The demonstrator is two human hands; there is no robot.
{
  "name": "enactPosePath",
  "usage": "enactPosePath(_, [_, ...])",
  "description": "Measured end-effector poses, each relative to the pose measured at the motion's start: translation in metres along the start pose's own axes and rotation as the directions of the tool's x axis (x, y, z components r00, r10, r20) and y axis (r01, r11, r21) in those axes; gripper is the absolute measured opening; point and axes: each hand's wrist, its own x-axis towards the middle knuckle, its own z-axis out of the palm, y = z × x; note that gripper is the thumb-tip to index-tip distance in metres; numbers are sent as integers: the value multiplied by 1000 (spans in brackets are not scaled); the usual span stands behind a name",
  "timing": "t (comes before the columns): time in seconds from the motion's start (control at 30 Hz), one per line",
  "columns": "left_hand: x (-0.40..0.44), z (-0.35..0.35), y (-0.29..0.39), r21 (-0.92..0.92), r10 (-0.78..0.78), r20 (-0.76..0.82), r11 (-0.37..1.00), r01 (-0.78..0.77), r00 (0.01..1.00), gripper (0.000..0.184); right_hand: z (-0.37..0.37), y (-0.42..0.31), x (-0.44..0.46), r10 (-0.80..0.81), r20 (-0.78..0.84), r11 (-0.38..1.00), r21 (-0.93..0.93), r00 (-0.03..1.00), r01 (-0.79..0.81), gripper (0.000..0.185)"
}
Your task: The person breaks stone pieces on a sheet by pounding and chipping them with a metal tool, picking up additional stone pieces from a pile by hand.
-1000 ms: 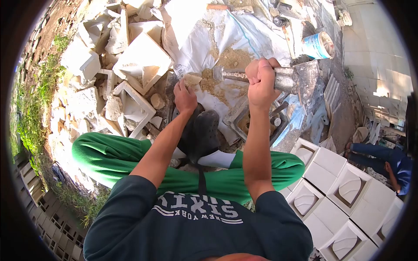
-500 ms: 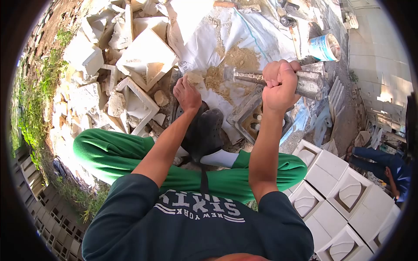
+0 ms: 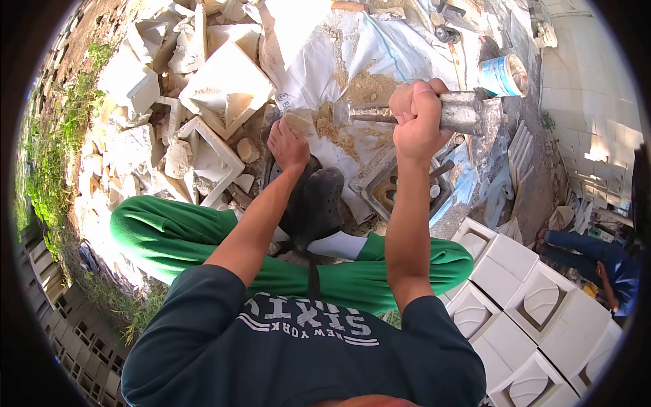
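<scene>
In the head view, my left hand (image 3: pixel 288 145) is closed round the edge of a tan, broken-looking chunk (image 3: pixel 298 123) near my dark shoe. My right hand (image 3: pixel 419 117) is wrapped round a heavy, dusty metal tool (image 3: pixel 463 112), holding it raised. A thick ribbed metal body sticks out to the right of the fist, and a narrower bar points left, toward the chunk. Below the tool lies a square mould-like frame (image 3: pixel 371 182), partly hidden by my right forearm. Sandy crumbs (image 3: pixel 369 91) cover the white sheet (image 3: pixel 319 74) beyond my hands.
Broken white cast pieces (image 3: pixel 227 85) are heaped at the left. A blue-and-white bucket (image 3: pixel 498 76) stands at the upper right. White patterned blocks (image 3: pixel 505 271) are lined up at the lower right, with another person (image 3: pixel 603 261) beyond them.
My right hand and the metal tool have shifted left and slightly up in view, nearer the chunk. My left hand keeps its hold, almost in the same place.
</scene>
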Motion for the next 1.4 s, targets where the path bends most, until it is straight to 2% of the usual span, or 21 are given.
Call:
enactPosePath(0.07, [0, 2, -2, -7, -5, 2, 1000, 5, 1000, 41, 3, 5, -3, 5, -30, 1000, -3, 1000, -5, 30])
enactPosePath(0.13, [5, 3, -2, -17, -9, 8, 1000, 9, 1000, 41, -6, 51, -18, -18, -20, 993, -121, 1000, 16, 28])
enactPosePath(0.23, [6, 3, 5, -29, 33, -14, 999, -33, 999, 42, -27, 137, -27, -97, -8, 983, -159, 995, 94, 24])
enactPosePath(0.27, [13, 4, 6, -25, 34, -19, 999, -34, 999, 42, -20, 133, -18, -111, -3, 983, -148, 994, 109, 24])
enactPosePath(0.33, [-3, -6, -3, -5, 20, 13, 1000, -20, 1000, 42, -10, 104, -20, 110, -44, 992, -61, 993, -113, 24])
enactPosePath(0.47, [-1, -4, 0, -21, -20, 34, 1000, 21, 999, 44, 0, 37, -10, -5, -29, 993, -119, 1000, 1, 28])
enactPosePath(0.57, [2, -4, 3, -25, -19, 34, 999, 20, 999, 44, 12, -2, -15, -12, -68, 995, -104, 998, 4, 29])
enactPosePath(0.67, [4, -5, 6, -37, -26, 36, 999, 27, 999, 43, 2, 37, -23, -29, -62, 995, -95, 998, 23, 27])
enactPosePath(0.7, [3, -6, 5, -42, -28, 41, 999, 29, 999, 43, 1, 70, -27, -9, -145, 992, -127, 989, -9, 26])
enactPosePath(0.77, [0, -6, 2, -43, -22, 62, 999, 25, 998, 43, -12, 99, -31, 10, -121, 996, -87, 993, -20, 23])
enactPosePath(0.83, [-2, -11, 0, -40, -27, 79, 999, 30, 997, 43, -4, 94, -21, 70, -85, 997, -13, 994, -71, 22])
enactPosePath(0.93, [9, -5, 6, -42, -31, 68, 999, 34, 997, 43, 4, 58, -14, 52, -114, 997, -55, 992, -59, 25])
enactPosePath(1.0, [2, -4, -1, -36, 20, 41, 999, -19, 999, 43, 10, 22, -7, 14, -111, 998, -66, 994, -22, 25])
enactPosePath(1.03, [1, -6, -2, -32, 18, 43, 999, -16, 999, 43, 15, 8, -4, -43, -124, 991, -132, 991, 26, 25])
enactPosePath(1.07, [1, -6, 0, -25, -1, 52, 1000, 2, 999, 43, 15, 9, -4, -46, -127, 991, -132, 991, 29, 25])
enactPosePath(1.13, [4, -6, 4, -24, -10, 58, 1000, 12, 998, 43, 14, 15, -6, -178, -117, 958, -248, 977, 145, 24])
enactPosePath(1.17, [4, -7, 4, -40, -4, 50, 999, 6, 999, 43, 13, 27, -11, -93, -140, 984, -162, 986, 70, 22])
enactPosePath(1.27, [3, -7, 2, -55, 2, 44, 998, 0, 999, 43, -1, 118, -26, -49, -154, 983, -182, 987, 20, 20])
enactPosePath(1.3, [3, -7, 3, -58, 6, 38, 998, -4, 999, 43, -3, 118, -20, -50, -159, 983, -185, 986, 20, 20])
enactPosePath(1.37, [4, -11, 4, -54, 2, 51, 999, 1, 999, 43, -7, 114, -5, 9, -8, 977, -215, 1000, -10, 20])
enactPosePath(1.4, [4, -11, 4, -51, -3, 70, 999, 6, 998, 42, -6, 103, -5, 4, -10, 977, -215, 1000, -6, 20])
